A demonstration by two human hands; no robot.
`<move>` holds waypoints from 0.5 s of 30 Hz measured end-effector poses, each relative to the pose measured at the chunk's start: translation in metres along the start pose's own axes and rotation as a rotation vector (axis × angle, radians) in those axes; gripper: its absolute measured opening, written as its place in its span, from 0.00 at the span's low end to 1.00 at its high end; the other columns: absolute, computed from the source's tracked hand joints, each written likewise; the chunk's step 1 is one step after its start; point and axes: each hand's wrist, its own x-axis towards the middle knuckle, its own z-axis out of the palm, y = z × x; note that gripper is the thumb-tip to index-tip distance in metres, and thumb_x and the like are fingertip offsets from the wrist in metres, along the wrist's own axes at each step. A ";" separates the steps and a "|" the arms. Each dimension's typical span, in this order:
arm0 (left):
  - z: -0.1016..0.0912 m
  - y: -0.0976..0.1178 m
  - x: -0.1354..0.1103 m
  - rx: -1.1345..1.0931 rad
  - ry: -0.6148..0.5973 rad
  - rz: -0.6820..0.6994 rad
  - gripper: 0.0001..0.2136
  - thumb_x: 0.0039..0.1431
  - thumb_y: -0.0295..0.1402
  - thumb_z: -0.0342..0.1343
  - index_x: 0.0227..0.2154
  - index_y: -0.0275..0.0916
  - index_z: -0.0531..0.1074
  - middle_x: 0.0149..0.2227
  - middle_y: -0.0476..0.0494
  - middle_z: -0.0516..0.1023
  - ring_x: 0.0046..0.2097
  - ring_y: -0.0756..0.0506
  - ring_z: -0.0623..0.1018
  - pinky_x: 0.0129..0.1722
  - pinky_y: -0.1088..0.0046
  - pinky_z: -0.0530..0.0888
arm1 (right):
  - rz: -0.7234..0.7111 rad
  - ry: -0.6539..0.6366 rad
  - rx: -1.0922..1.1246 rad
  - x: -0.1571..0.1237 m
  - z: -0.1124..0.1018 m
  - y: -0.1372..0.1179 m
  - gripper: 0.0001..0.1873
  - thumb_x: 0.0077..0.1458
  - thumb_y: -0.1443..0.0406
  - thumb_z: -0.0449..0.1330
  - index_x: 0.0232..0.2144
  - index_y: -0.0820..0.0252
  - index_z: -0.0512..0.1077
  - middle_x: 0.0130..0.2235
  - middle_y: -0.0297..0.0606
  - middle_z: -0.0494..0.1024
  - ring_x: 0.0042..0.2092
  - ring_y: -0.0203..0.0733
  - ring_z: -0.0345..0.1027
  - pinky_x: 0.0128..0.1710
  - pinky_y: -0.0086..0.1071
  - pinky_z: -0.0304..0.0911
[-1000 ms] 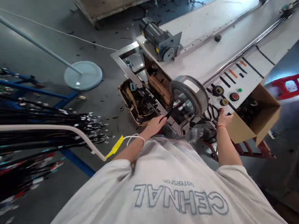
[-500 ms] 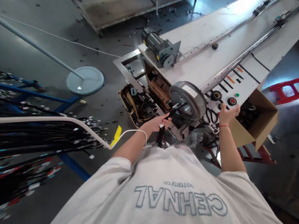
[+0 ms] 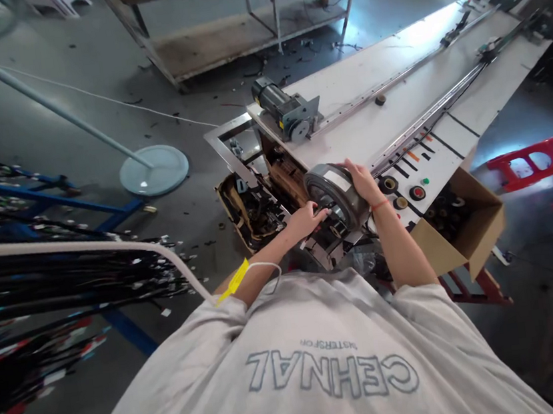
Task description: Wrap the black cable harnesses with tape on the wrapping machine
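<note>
A grey wheel [image 3: 339,186], with a pale label on its rim and a hollow face turned toward me, stands at the near end of the long white bench. My right hand [image 3: 363,181] grips the outside of its rim, fingers curved over the top. At the hollow face is my left hand [image 3: 309,219], its index finger stretched toward the dark parts at the hub and the fingers apart. Whether those fingertips touch anything is hard to see. A black tape roll [image 3: 338,229] sits low in front of the wheel, near my left fingertips.
On the white bench [image 3: 349,137] are a motor [image 3: 276,99], tape rolls and a red button [image 3: 416,193]. An open cardboard box [image 3: 484,235] stands right, beside a red stool [image 3: 528,164]. Black cables [image 3: 64,280] hang on a blue rack at left. A pole's round base [image 3: 156,171] stands on the floor.
My right hand has moved left from beside the red button onto the wheel's rim. My left hand has let go of a black strand and moved up to the wheel's face. The view has shifted slightly.
</note>
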 end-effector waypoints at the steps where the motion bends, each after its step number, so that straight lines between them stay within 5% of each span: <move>1: 0.002 0.005 -0.004 0.093 0.046 0.004 0.26 0.63 0.52 0.48 0.53 0.35 0.66 0.29 0.43 0.80 0.40 0.41 0.80 0.37 0.72 0.70 | 0.030 0.056 -0.009 -0.017 -0.003 0.009 0.32 0.65 0.48 0.40 0.38 0.63 0.75 0.35 0.38 0.77 0.41 0.43 0.71 0.47 0.33 0.64; 5: -0.005 0.016 -0.011 0.312 0.075 0.030 0.28 0.63 0.48 0.52 0.59 0.34 0.61 0.30 0.39 0.80 0.40 0.39 0.81 0.35 0.72 0.69 | 0.347 0.277 -0.432 -0.087 -0.013 0.050 0.20 0.60 0.56 0.49 0.42 0.64 0.73 0.43 0.50 0.75 0.46 0.49 0.69 0.47 0.38 0.62; 9: -0.045 0.006 -0.003 0.257 0.122 0.048 0.21 0.63 0.44 0.52 0.53 0.35 0.68 0.22 0.46 0.77 0.32 0.42 0.80 0.32 0.73 0.68 | 0.738 0.082 -0.704 -0.144 -0.022 0.088 0.19 0.50 0.66 0.58 0.46 0.68 0.69 0.43 0.53 0.74 0.43 0.51 0.70 0.43 0.38 0.63; 12: -0.071 -0.007 0.006 0.208 0.072 0.093 0.15 0.63 0.42 0.51 0.35 0.37 0.75 0.18 0.48 0.75 0.27 0.45 0.78 0.29 0.75 0.68 | 0.691 0.009 -0.673 -0.166 -0.025 0.104 0.13 0.51 0.68 0.56 0.40 0.66 0.72 0.40 0.50 0.74 0.44 0.50 0.69 0.44 0.36 0.62; 15: -0.075 -0.017 0.013 0.168 -0.001 0.085 0.17 0.63 0.42 0.49 0.24 0.38 0.73 0.18 0.47 0.75 0.24 0.47 0.76 0.28 0.75 0.68 | 0.493 0.093 -0.763 -0.165 -0.021 0.108 0.22 0.50 0.63 0.58 0.47 0.70 0.69 0.48 0.55 0.71 0.50 0.54 0.64 0.49 0.40 0.60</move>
